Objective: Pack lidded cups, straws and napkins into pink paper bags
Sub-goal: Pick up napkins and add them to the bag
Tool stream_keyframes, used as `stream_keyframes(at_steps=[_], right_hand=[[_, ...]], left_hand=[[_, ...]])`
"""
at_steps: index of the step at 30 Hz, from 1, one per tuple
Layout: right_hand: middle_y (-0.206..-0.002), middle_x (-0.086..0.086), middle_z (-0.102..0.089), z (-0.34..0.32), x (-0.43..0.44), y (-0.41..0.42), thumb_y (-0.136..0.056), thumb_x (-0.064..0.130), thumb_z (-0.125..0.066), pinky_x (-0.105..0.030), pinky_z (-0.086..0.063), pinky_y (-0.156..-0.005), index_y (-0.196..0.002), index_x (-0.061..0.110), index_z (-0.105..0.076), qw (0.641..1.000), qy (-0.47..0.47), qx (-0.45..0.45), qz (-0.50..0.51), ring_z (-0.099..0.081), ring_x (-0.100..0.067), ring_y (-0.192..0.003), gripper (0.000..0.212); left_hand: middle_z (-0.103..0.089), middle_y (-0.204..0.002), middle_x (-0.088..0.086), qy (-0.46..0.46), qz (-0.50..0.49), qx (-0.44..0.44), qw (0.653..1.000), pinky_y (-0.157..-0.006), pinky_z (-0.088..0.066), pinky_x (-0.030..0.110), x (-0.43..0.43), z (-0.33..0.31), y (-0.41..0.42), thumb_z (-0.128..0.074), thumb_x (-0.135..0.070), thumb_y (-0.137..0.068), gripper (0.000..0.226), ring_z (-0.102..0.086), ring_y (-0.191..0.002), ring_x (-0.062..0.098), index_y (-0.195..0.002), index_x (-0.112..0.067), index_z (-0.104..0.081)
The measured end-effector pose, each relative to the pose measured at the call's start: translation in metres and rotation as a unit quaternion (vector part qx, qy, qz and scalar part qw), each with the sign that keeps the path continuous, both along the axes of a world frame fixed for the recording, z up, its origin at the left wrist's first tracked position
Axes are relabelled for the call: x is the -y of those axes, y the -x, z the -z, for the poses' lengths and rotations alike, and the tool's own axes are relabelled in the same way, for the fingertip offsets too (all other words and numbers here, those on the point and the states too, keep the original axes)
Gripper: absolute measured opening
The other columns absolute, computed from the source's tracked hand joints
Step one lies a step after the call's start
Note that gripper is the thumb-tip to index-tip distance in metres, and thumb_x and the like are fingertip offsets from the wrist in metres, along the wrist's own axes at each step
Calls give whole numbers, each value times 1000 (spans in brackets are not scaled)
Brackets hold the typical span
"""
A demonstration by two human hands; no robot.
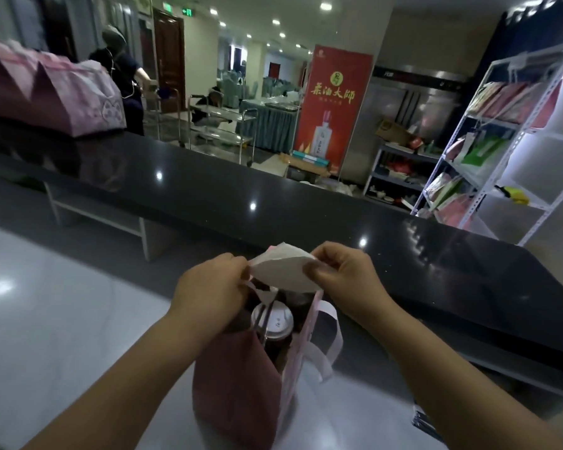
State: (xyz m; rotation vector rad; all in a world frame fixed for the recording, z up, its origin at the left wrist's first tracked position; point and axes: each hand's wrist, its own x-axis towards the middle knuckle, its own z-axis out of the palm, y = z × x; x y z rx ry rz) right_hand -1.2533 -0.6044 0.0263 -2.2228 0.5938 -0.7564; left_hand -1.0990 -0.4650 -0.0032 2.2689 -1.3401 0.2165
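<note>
bag (pixel 241 384) stood on tabletop (pixel 62 319), cup (pixel 275 319) already packed inside; napkin (pixel 280 271) pinched by left hand (pixel 208 287) and right hand (pixel 345 274) just above bag mouth, not dropped in yet; straw can't be told tbh; more bags (pixel 46 95) lined up far left

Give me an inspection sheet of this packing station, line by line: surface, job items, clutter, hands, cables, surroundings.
Surface: pale grey worktop in front, glossy black raised counter behind it.
Job's things: open pink paper bag stands on the worktop; white-lidded plastic cup inside it, with thin dark sticks, likely straws, across the lid; white paper napkin held above the bag's mouth.
Clutter: row of more pink bags on the black counter, far left.
Hands: left hand and right hand each pinch an edge of the napkin.
Cables: nothing seen.
Surroundings: red standing banner, white metal shelf rack with packets, steel trolley, a person at the back.
</note>
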Motion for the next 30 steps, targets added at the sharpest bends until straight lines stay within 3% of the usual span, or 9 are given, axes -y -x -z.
stream_keyframes(at_steps=[3,5,8,12,16,19,24,27,30], right_hand=[[-64,10,-63,2,3,-16,-79,5,-66,-15,-45,-52,-67,22,-62,998,-55,-27,-24,-59,-2,-59,21],[-56,10,-56,3,8,-23,-76,1,-60,-19,-42,-51,-65,14,-58,995,-84,-48,-25,-54,-4,-53,18],[-63,2,-56,8,14,-35,-73,14,-59,-27,-39,-54,-65,17,-55,984,22,-175,42,-51,-13,-58,9],[-65,8,-53,20,3,-57,-76,26,-57,-22,-29,-45,-64,27,-48,902,161,-398,41,-48,-7,-56,15],[-62,6,-49,22,-1,-78,-80,20,-53,-24,-25,-43,-64,23,-47,873,245,-393,155,-43,-10,-51,17],[-74,3,-60,27,-14,-87,-84,19,-52,-24,-24,-47,-83,21,-59,848,322,-375,192,-53,-18,-60,7],[-75,4,-59,54,-45,-104,-86,39,-56,-29,-47,-57,-101,22,-62,893,230,-383,64,-62,-19,-75,24],[-82,5,-65,45,-32,-103,-84,52,-52,-27,-39,-54,-90,25,-66,910,246,-327,71,-60,-15,-75,31],[-69,10,-59,30,-15,-87,-87,43,-55,-19,-29,-49,-76,27,-62,927,235,-280,81,-53,-3,-61,21]], left_hand=[[-59,-69,-9,45,-20,-124,991,-49,-37,28,0,2,-24,-51,-27,-87,9,-54,-62,11,-78,-28,-55],[-65,-66,-5,89,-8,-277,957,-57,-49,33,2,3,-38,-46,-24,-90,17,-60,-63,12,-77,-25,-56],[-69,-65,2,141,-5,-411,901,-67,-56,41,4,7,-55,-44,-21,-92,23,-66,-61,16,-77,-15,-61],[-69,-64,0,162,14,-423,891,-68,-56,43,10,12,-70,-43,-24,-94,27,-67,-58,15,-76,-14,-61],[-69,-65,-1,166,30,-407,898,-70,-55,45,17,9,-83,-43,-24,-94,27,-67,-58,15,-75,-17,-61],[-69,-66,-1,163,40,-400,901,-72,-55,46,22,8,-90,-42,-26,-94,27,-67,-60,13,-76,-19,-62],[-69,-68,-2,135,47,-388,911,-74,-55,43,27,10,-100,-42,-30,-94,28,-67,-62,11,-77,-21,-62],[-69,-66,-4,137,52,-388,910,-74,-54,42,30,12,-103,-44,-31,-93,28,-66,-61,11,-75,-21,-63],[-68,-65,-7,120,62,-371,919,-74,-54,41,28,16,-102,-43,-35,-92,29,-65,-61,8,-73,-23,-63]])
